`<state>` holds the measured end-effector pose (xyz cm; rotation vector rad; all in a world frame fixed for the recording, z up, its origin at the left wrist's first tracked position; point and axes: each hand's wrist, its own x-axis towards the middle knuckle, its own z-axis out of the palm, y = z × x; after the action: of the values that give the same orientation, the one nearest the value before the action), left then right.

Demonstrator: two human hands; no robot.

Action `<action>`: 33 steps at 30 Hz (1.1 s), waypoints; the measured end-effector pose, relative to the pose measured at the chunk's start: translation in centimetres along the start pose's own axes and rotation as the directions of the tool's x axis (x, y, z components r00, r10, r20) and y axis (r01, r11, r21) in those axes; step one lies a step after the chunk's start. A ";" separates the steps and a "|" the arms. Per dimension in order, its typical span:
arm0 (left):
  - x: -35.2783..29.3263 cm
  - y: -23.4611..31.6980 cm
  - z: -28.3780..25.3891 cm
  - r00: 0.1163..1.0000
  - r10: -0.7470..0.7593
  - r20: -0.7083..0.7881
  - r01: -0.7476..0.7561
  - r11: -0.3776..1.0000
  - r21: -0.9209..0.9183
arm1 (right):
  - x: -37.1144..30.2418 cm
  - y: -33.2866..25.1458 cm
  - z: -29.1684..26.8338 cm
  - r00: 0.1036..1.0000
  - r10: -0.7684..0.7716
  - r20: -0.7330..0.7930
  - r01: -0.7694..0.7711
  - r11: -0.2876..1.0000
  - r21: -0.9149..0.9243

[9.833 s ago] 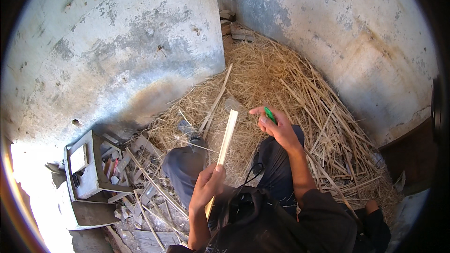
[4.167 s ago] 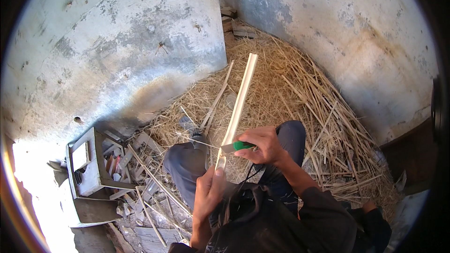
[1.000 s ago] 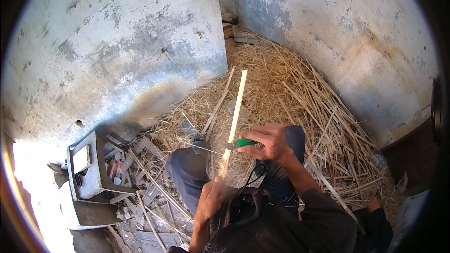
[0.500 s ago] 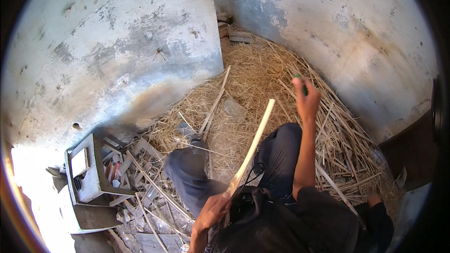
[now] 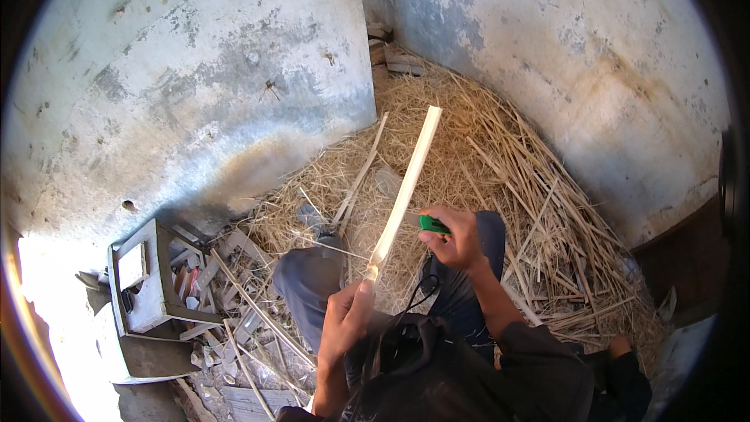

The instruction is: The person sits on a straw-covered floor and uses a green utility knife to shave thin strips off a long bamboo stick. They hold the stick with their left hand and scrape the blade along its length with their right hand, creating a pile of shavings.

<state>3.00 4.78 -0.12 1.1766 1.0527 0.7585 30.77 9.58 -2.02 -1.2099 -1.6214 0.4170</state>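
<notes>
A long pale split bamboo strip (image 5: 410, 176) rises from my left hand (image 5: 346, 314), which grips it by its lower end, near a darker node. The strip leans up and to the right over the straw, its cut face pale and smooth. My right hand (image 5: 457, 239) is closed round a green-handled knife (image 5: 434, 224) just right of the strip. The knife's thin blade barely shows, pointing toward the strip; whether it touches cannot be made out. My knees in dark trousers (image 5: 305, 285) are bent below on both sides.
Straw-like shavings (image 5: 437, 109) cover the floor, with many thin bamboo strips (image 5: 574, 242) piled along the right wall (image 5: 562, 39). At left lies a battered cabinet (image 5: 144, 297) beside wood scraps and rubble (image 5: 250, 320). Dark cloth (image 5: 629, 383) with some bare skin shows at lower right.
My right hand with the knife has come down and left from over the straw to beside the strip. The bamboo strip has swung more upright, and my left hand has risen slightly.
</notes>
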 end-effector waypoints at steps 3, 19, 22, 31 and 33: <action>0.7 -0.2 0.2 0.994 0.105 0.007 -0.105 0.992 0.067 | -0.3 -0.2 0.7 0.999 -0.043 0.003 0.042 0.996 0.078; -0.3 1.4 1.2 0.996 0.067 -0.057 -0.056 0.984 0.170 | 0.5 -1.9 1.5 0.947 -0.319 0.041 0.320 0.947 -0.025; -0.5 1.5 1.3 0.997 0.066 -0.040 -0.059 0.986 0.157 | 0.7 -1.6 1.4 0.931 -0.365 0.014 0.365 0.927 -0.082; -1.4 -0.4 0.1 0.997 -0.025 0.067 0.023 0.999 0.026 | 2.6 -0.8 -0.2 0.920 -0.387 -0.066 0.369 0.910 -0.190; -1.9 -0.5 -0.3 0.983 -0.141 0.117 0.150 0.987 -0.065 | 3.1 1.9 -0.6 0.930 -0.301 -0.212 0.259 0.944 -0.205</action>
<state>2.04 2.99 -0.17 1.0552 0.9972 0.6046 32.37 12.94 -1.59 -1.0851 -1.6109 -0.0545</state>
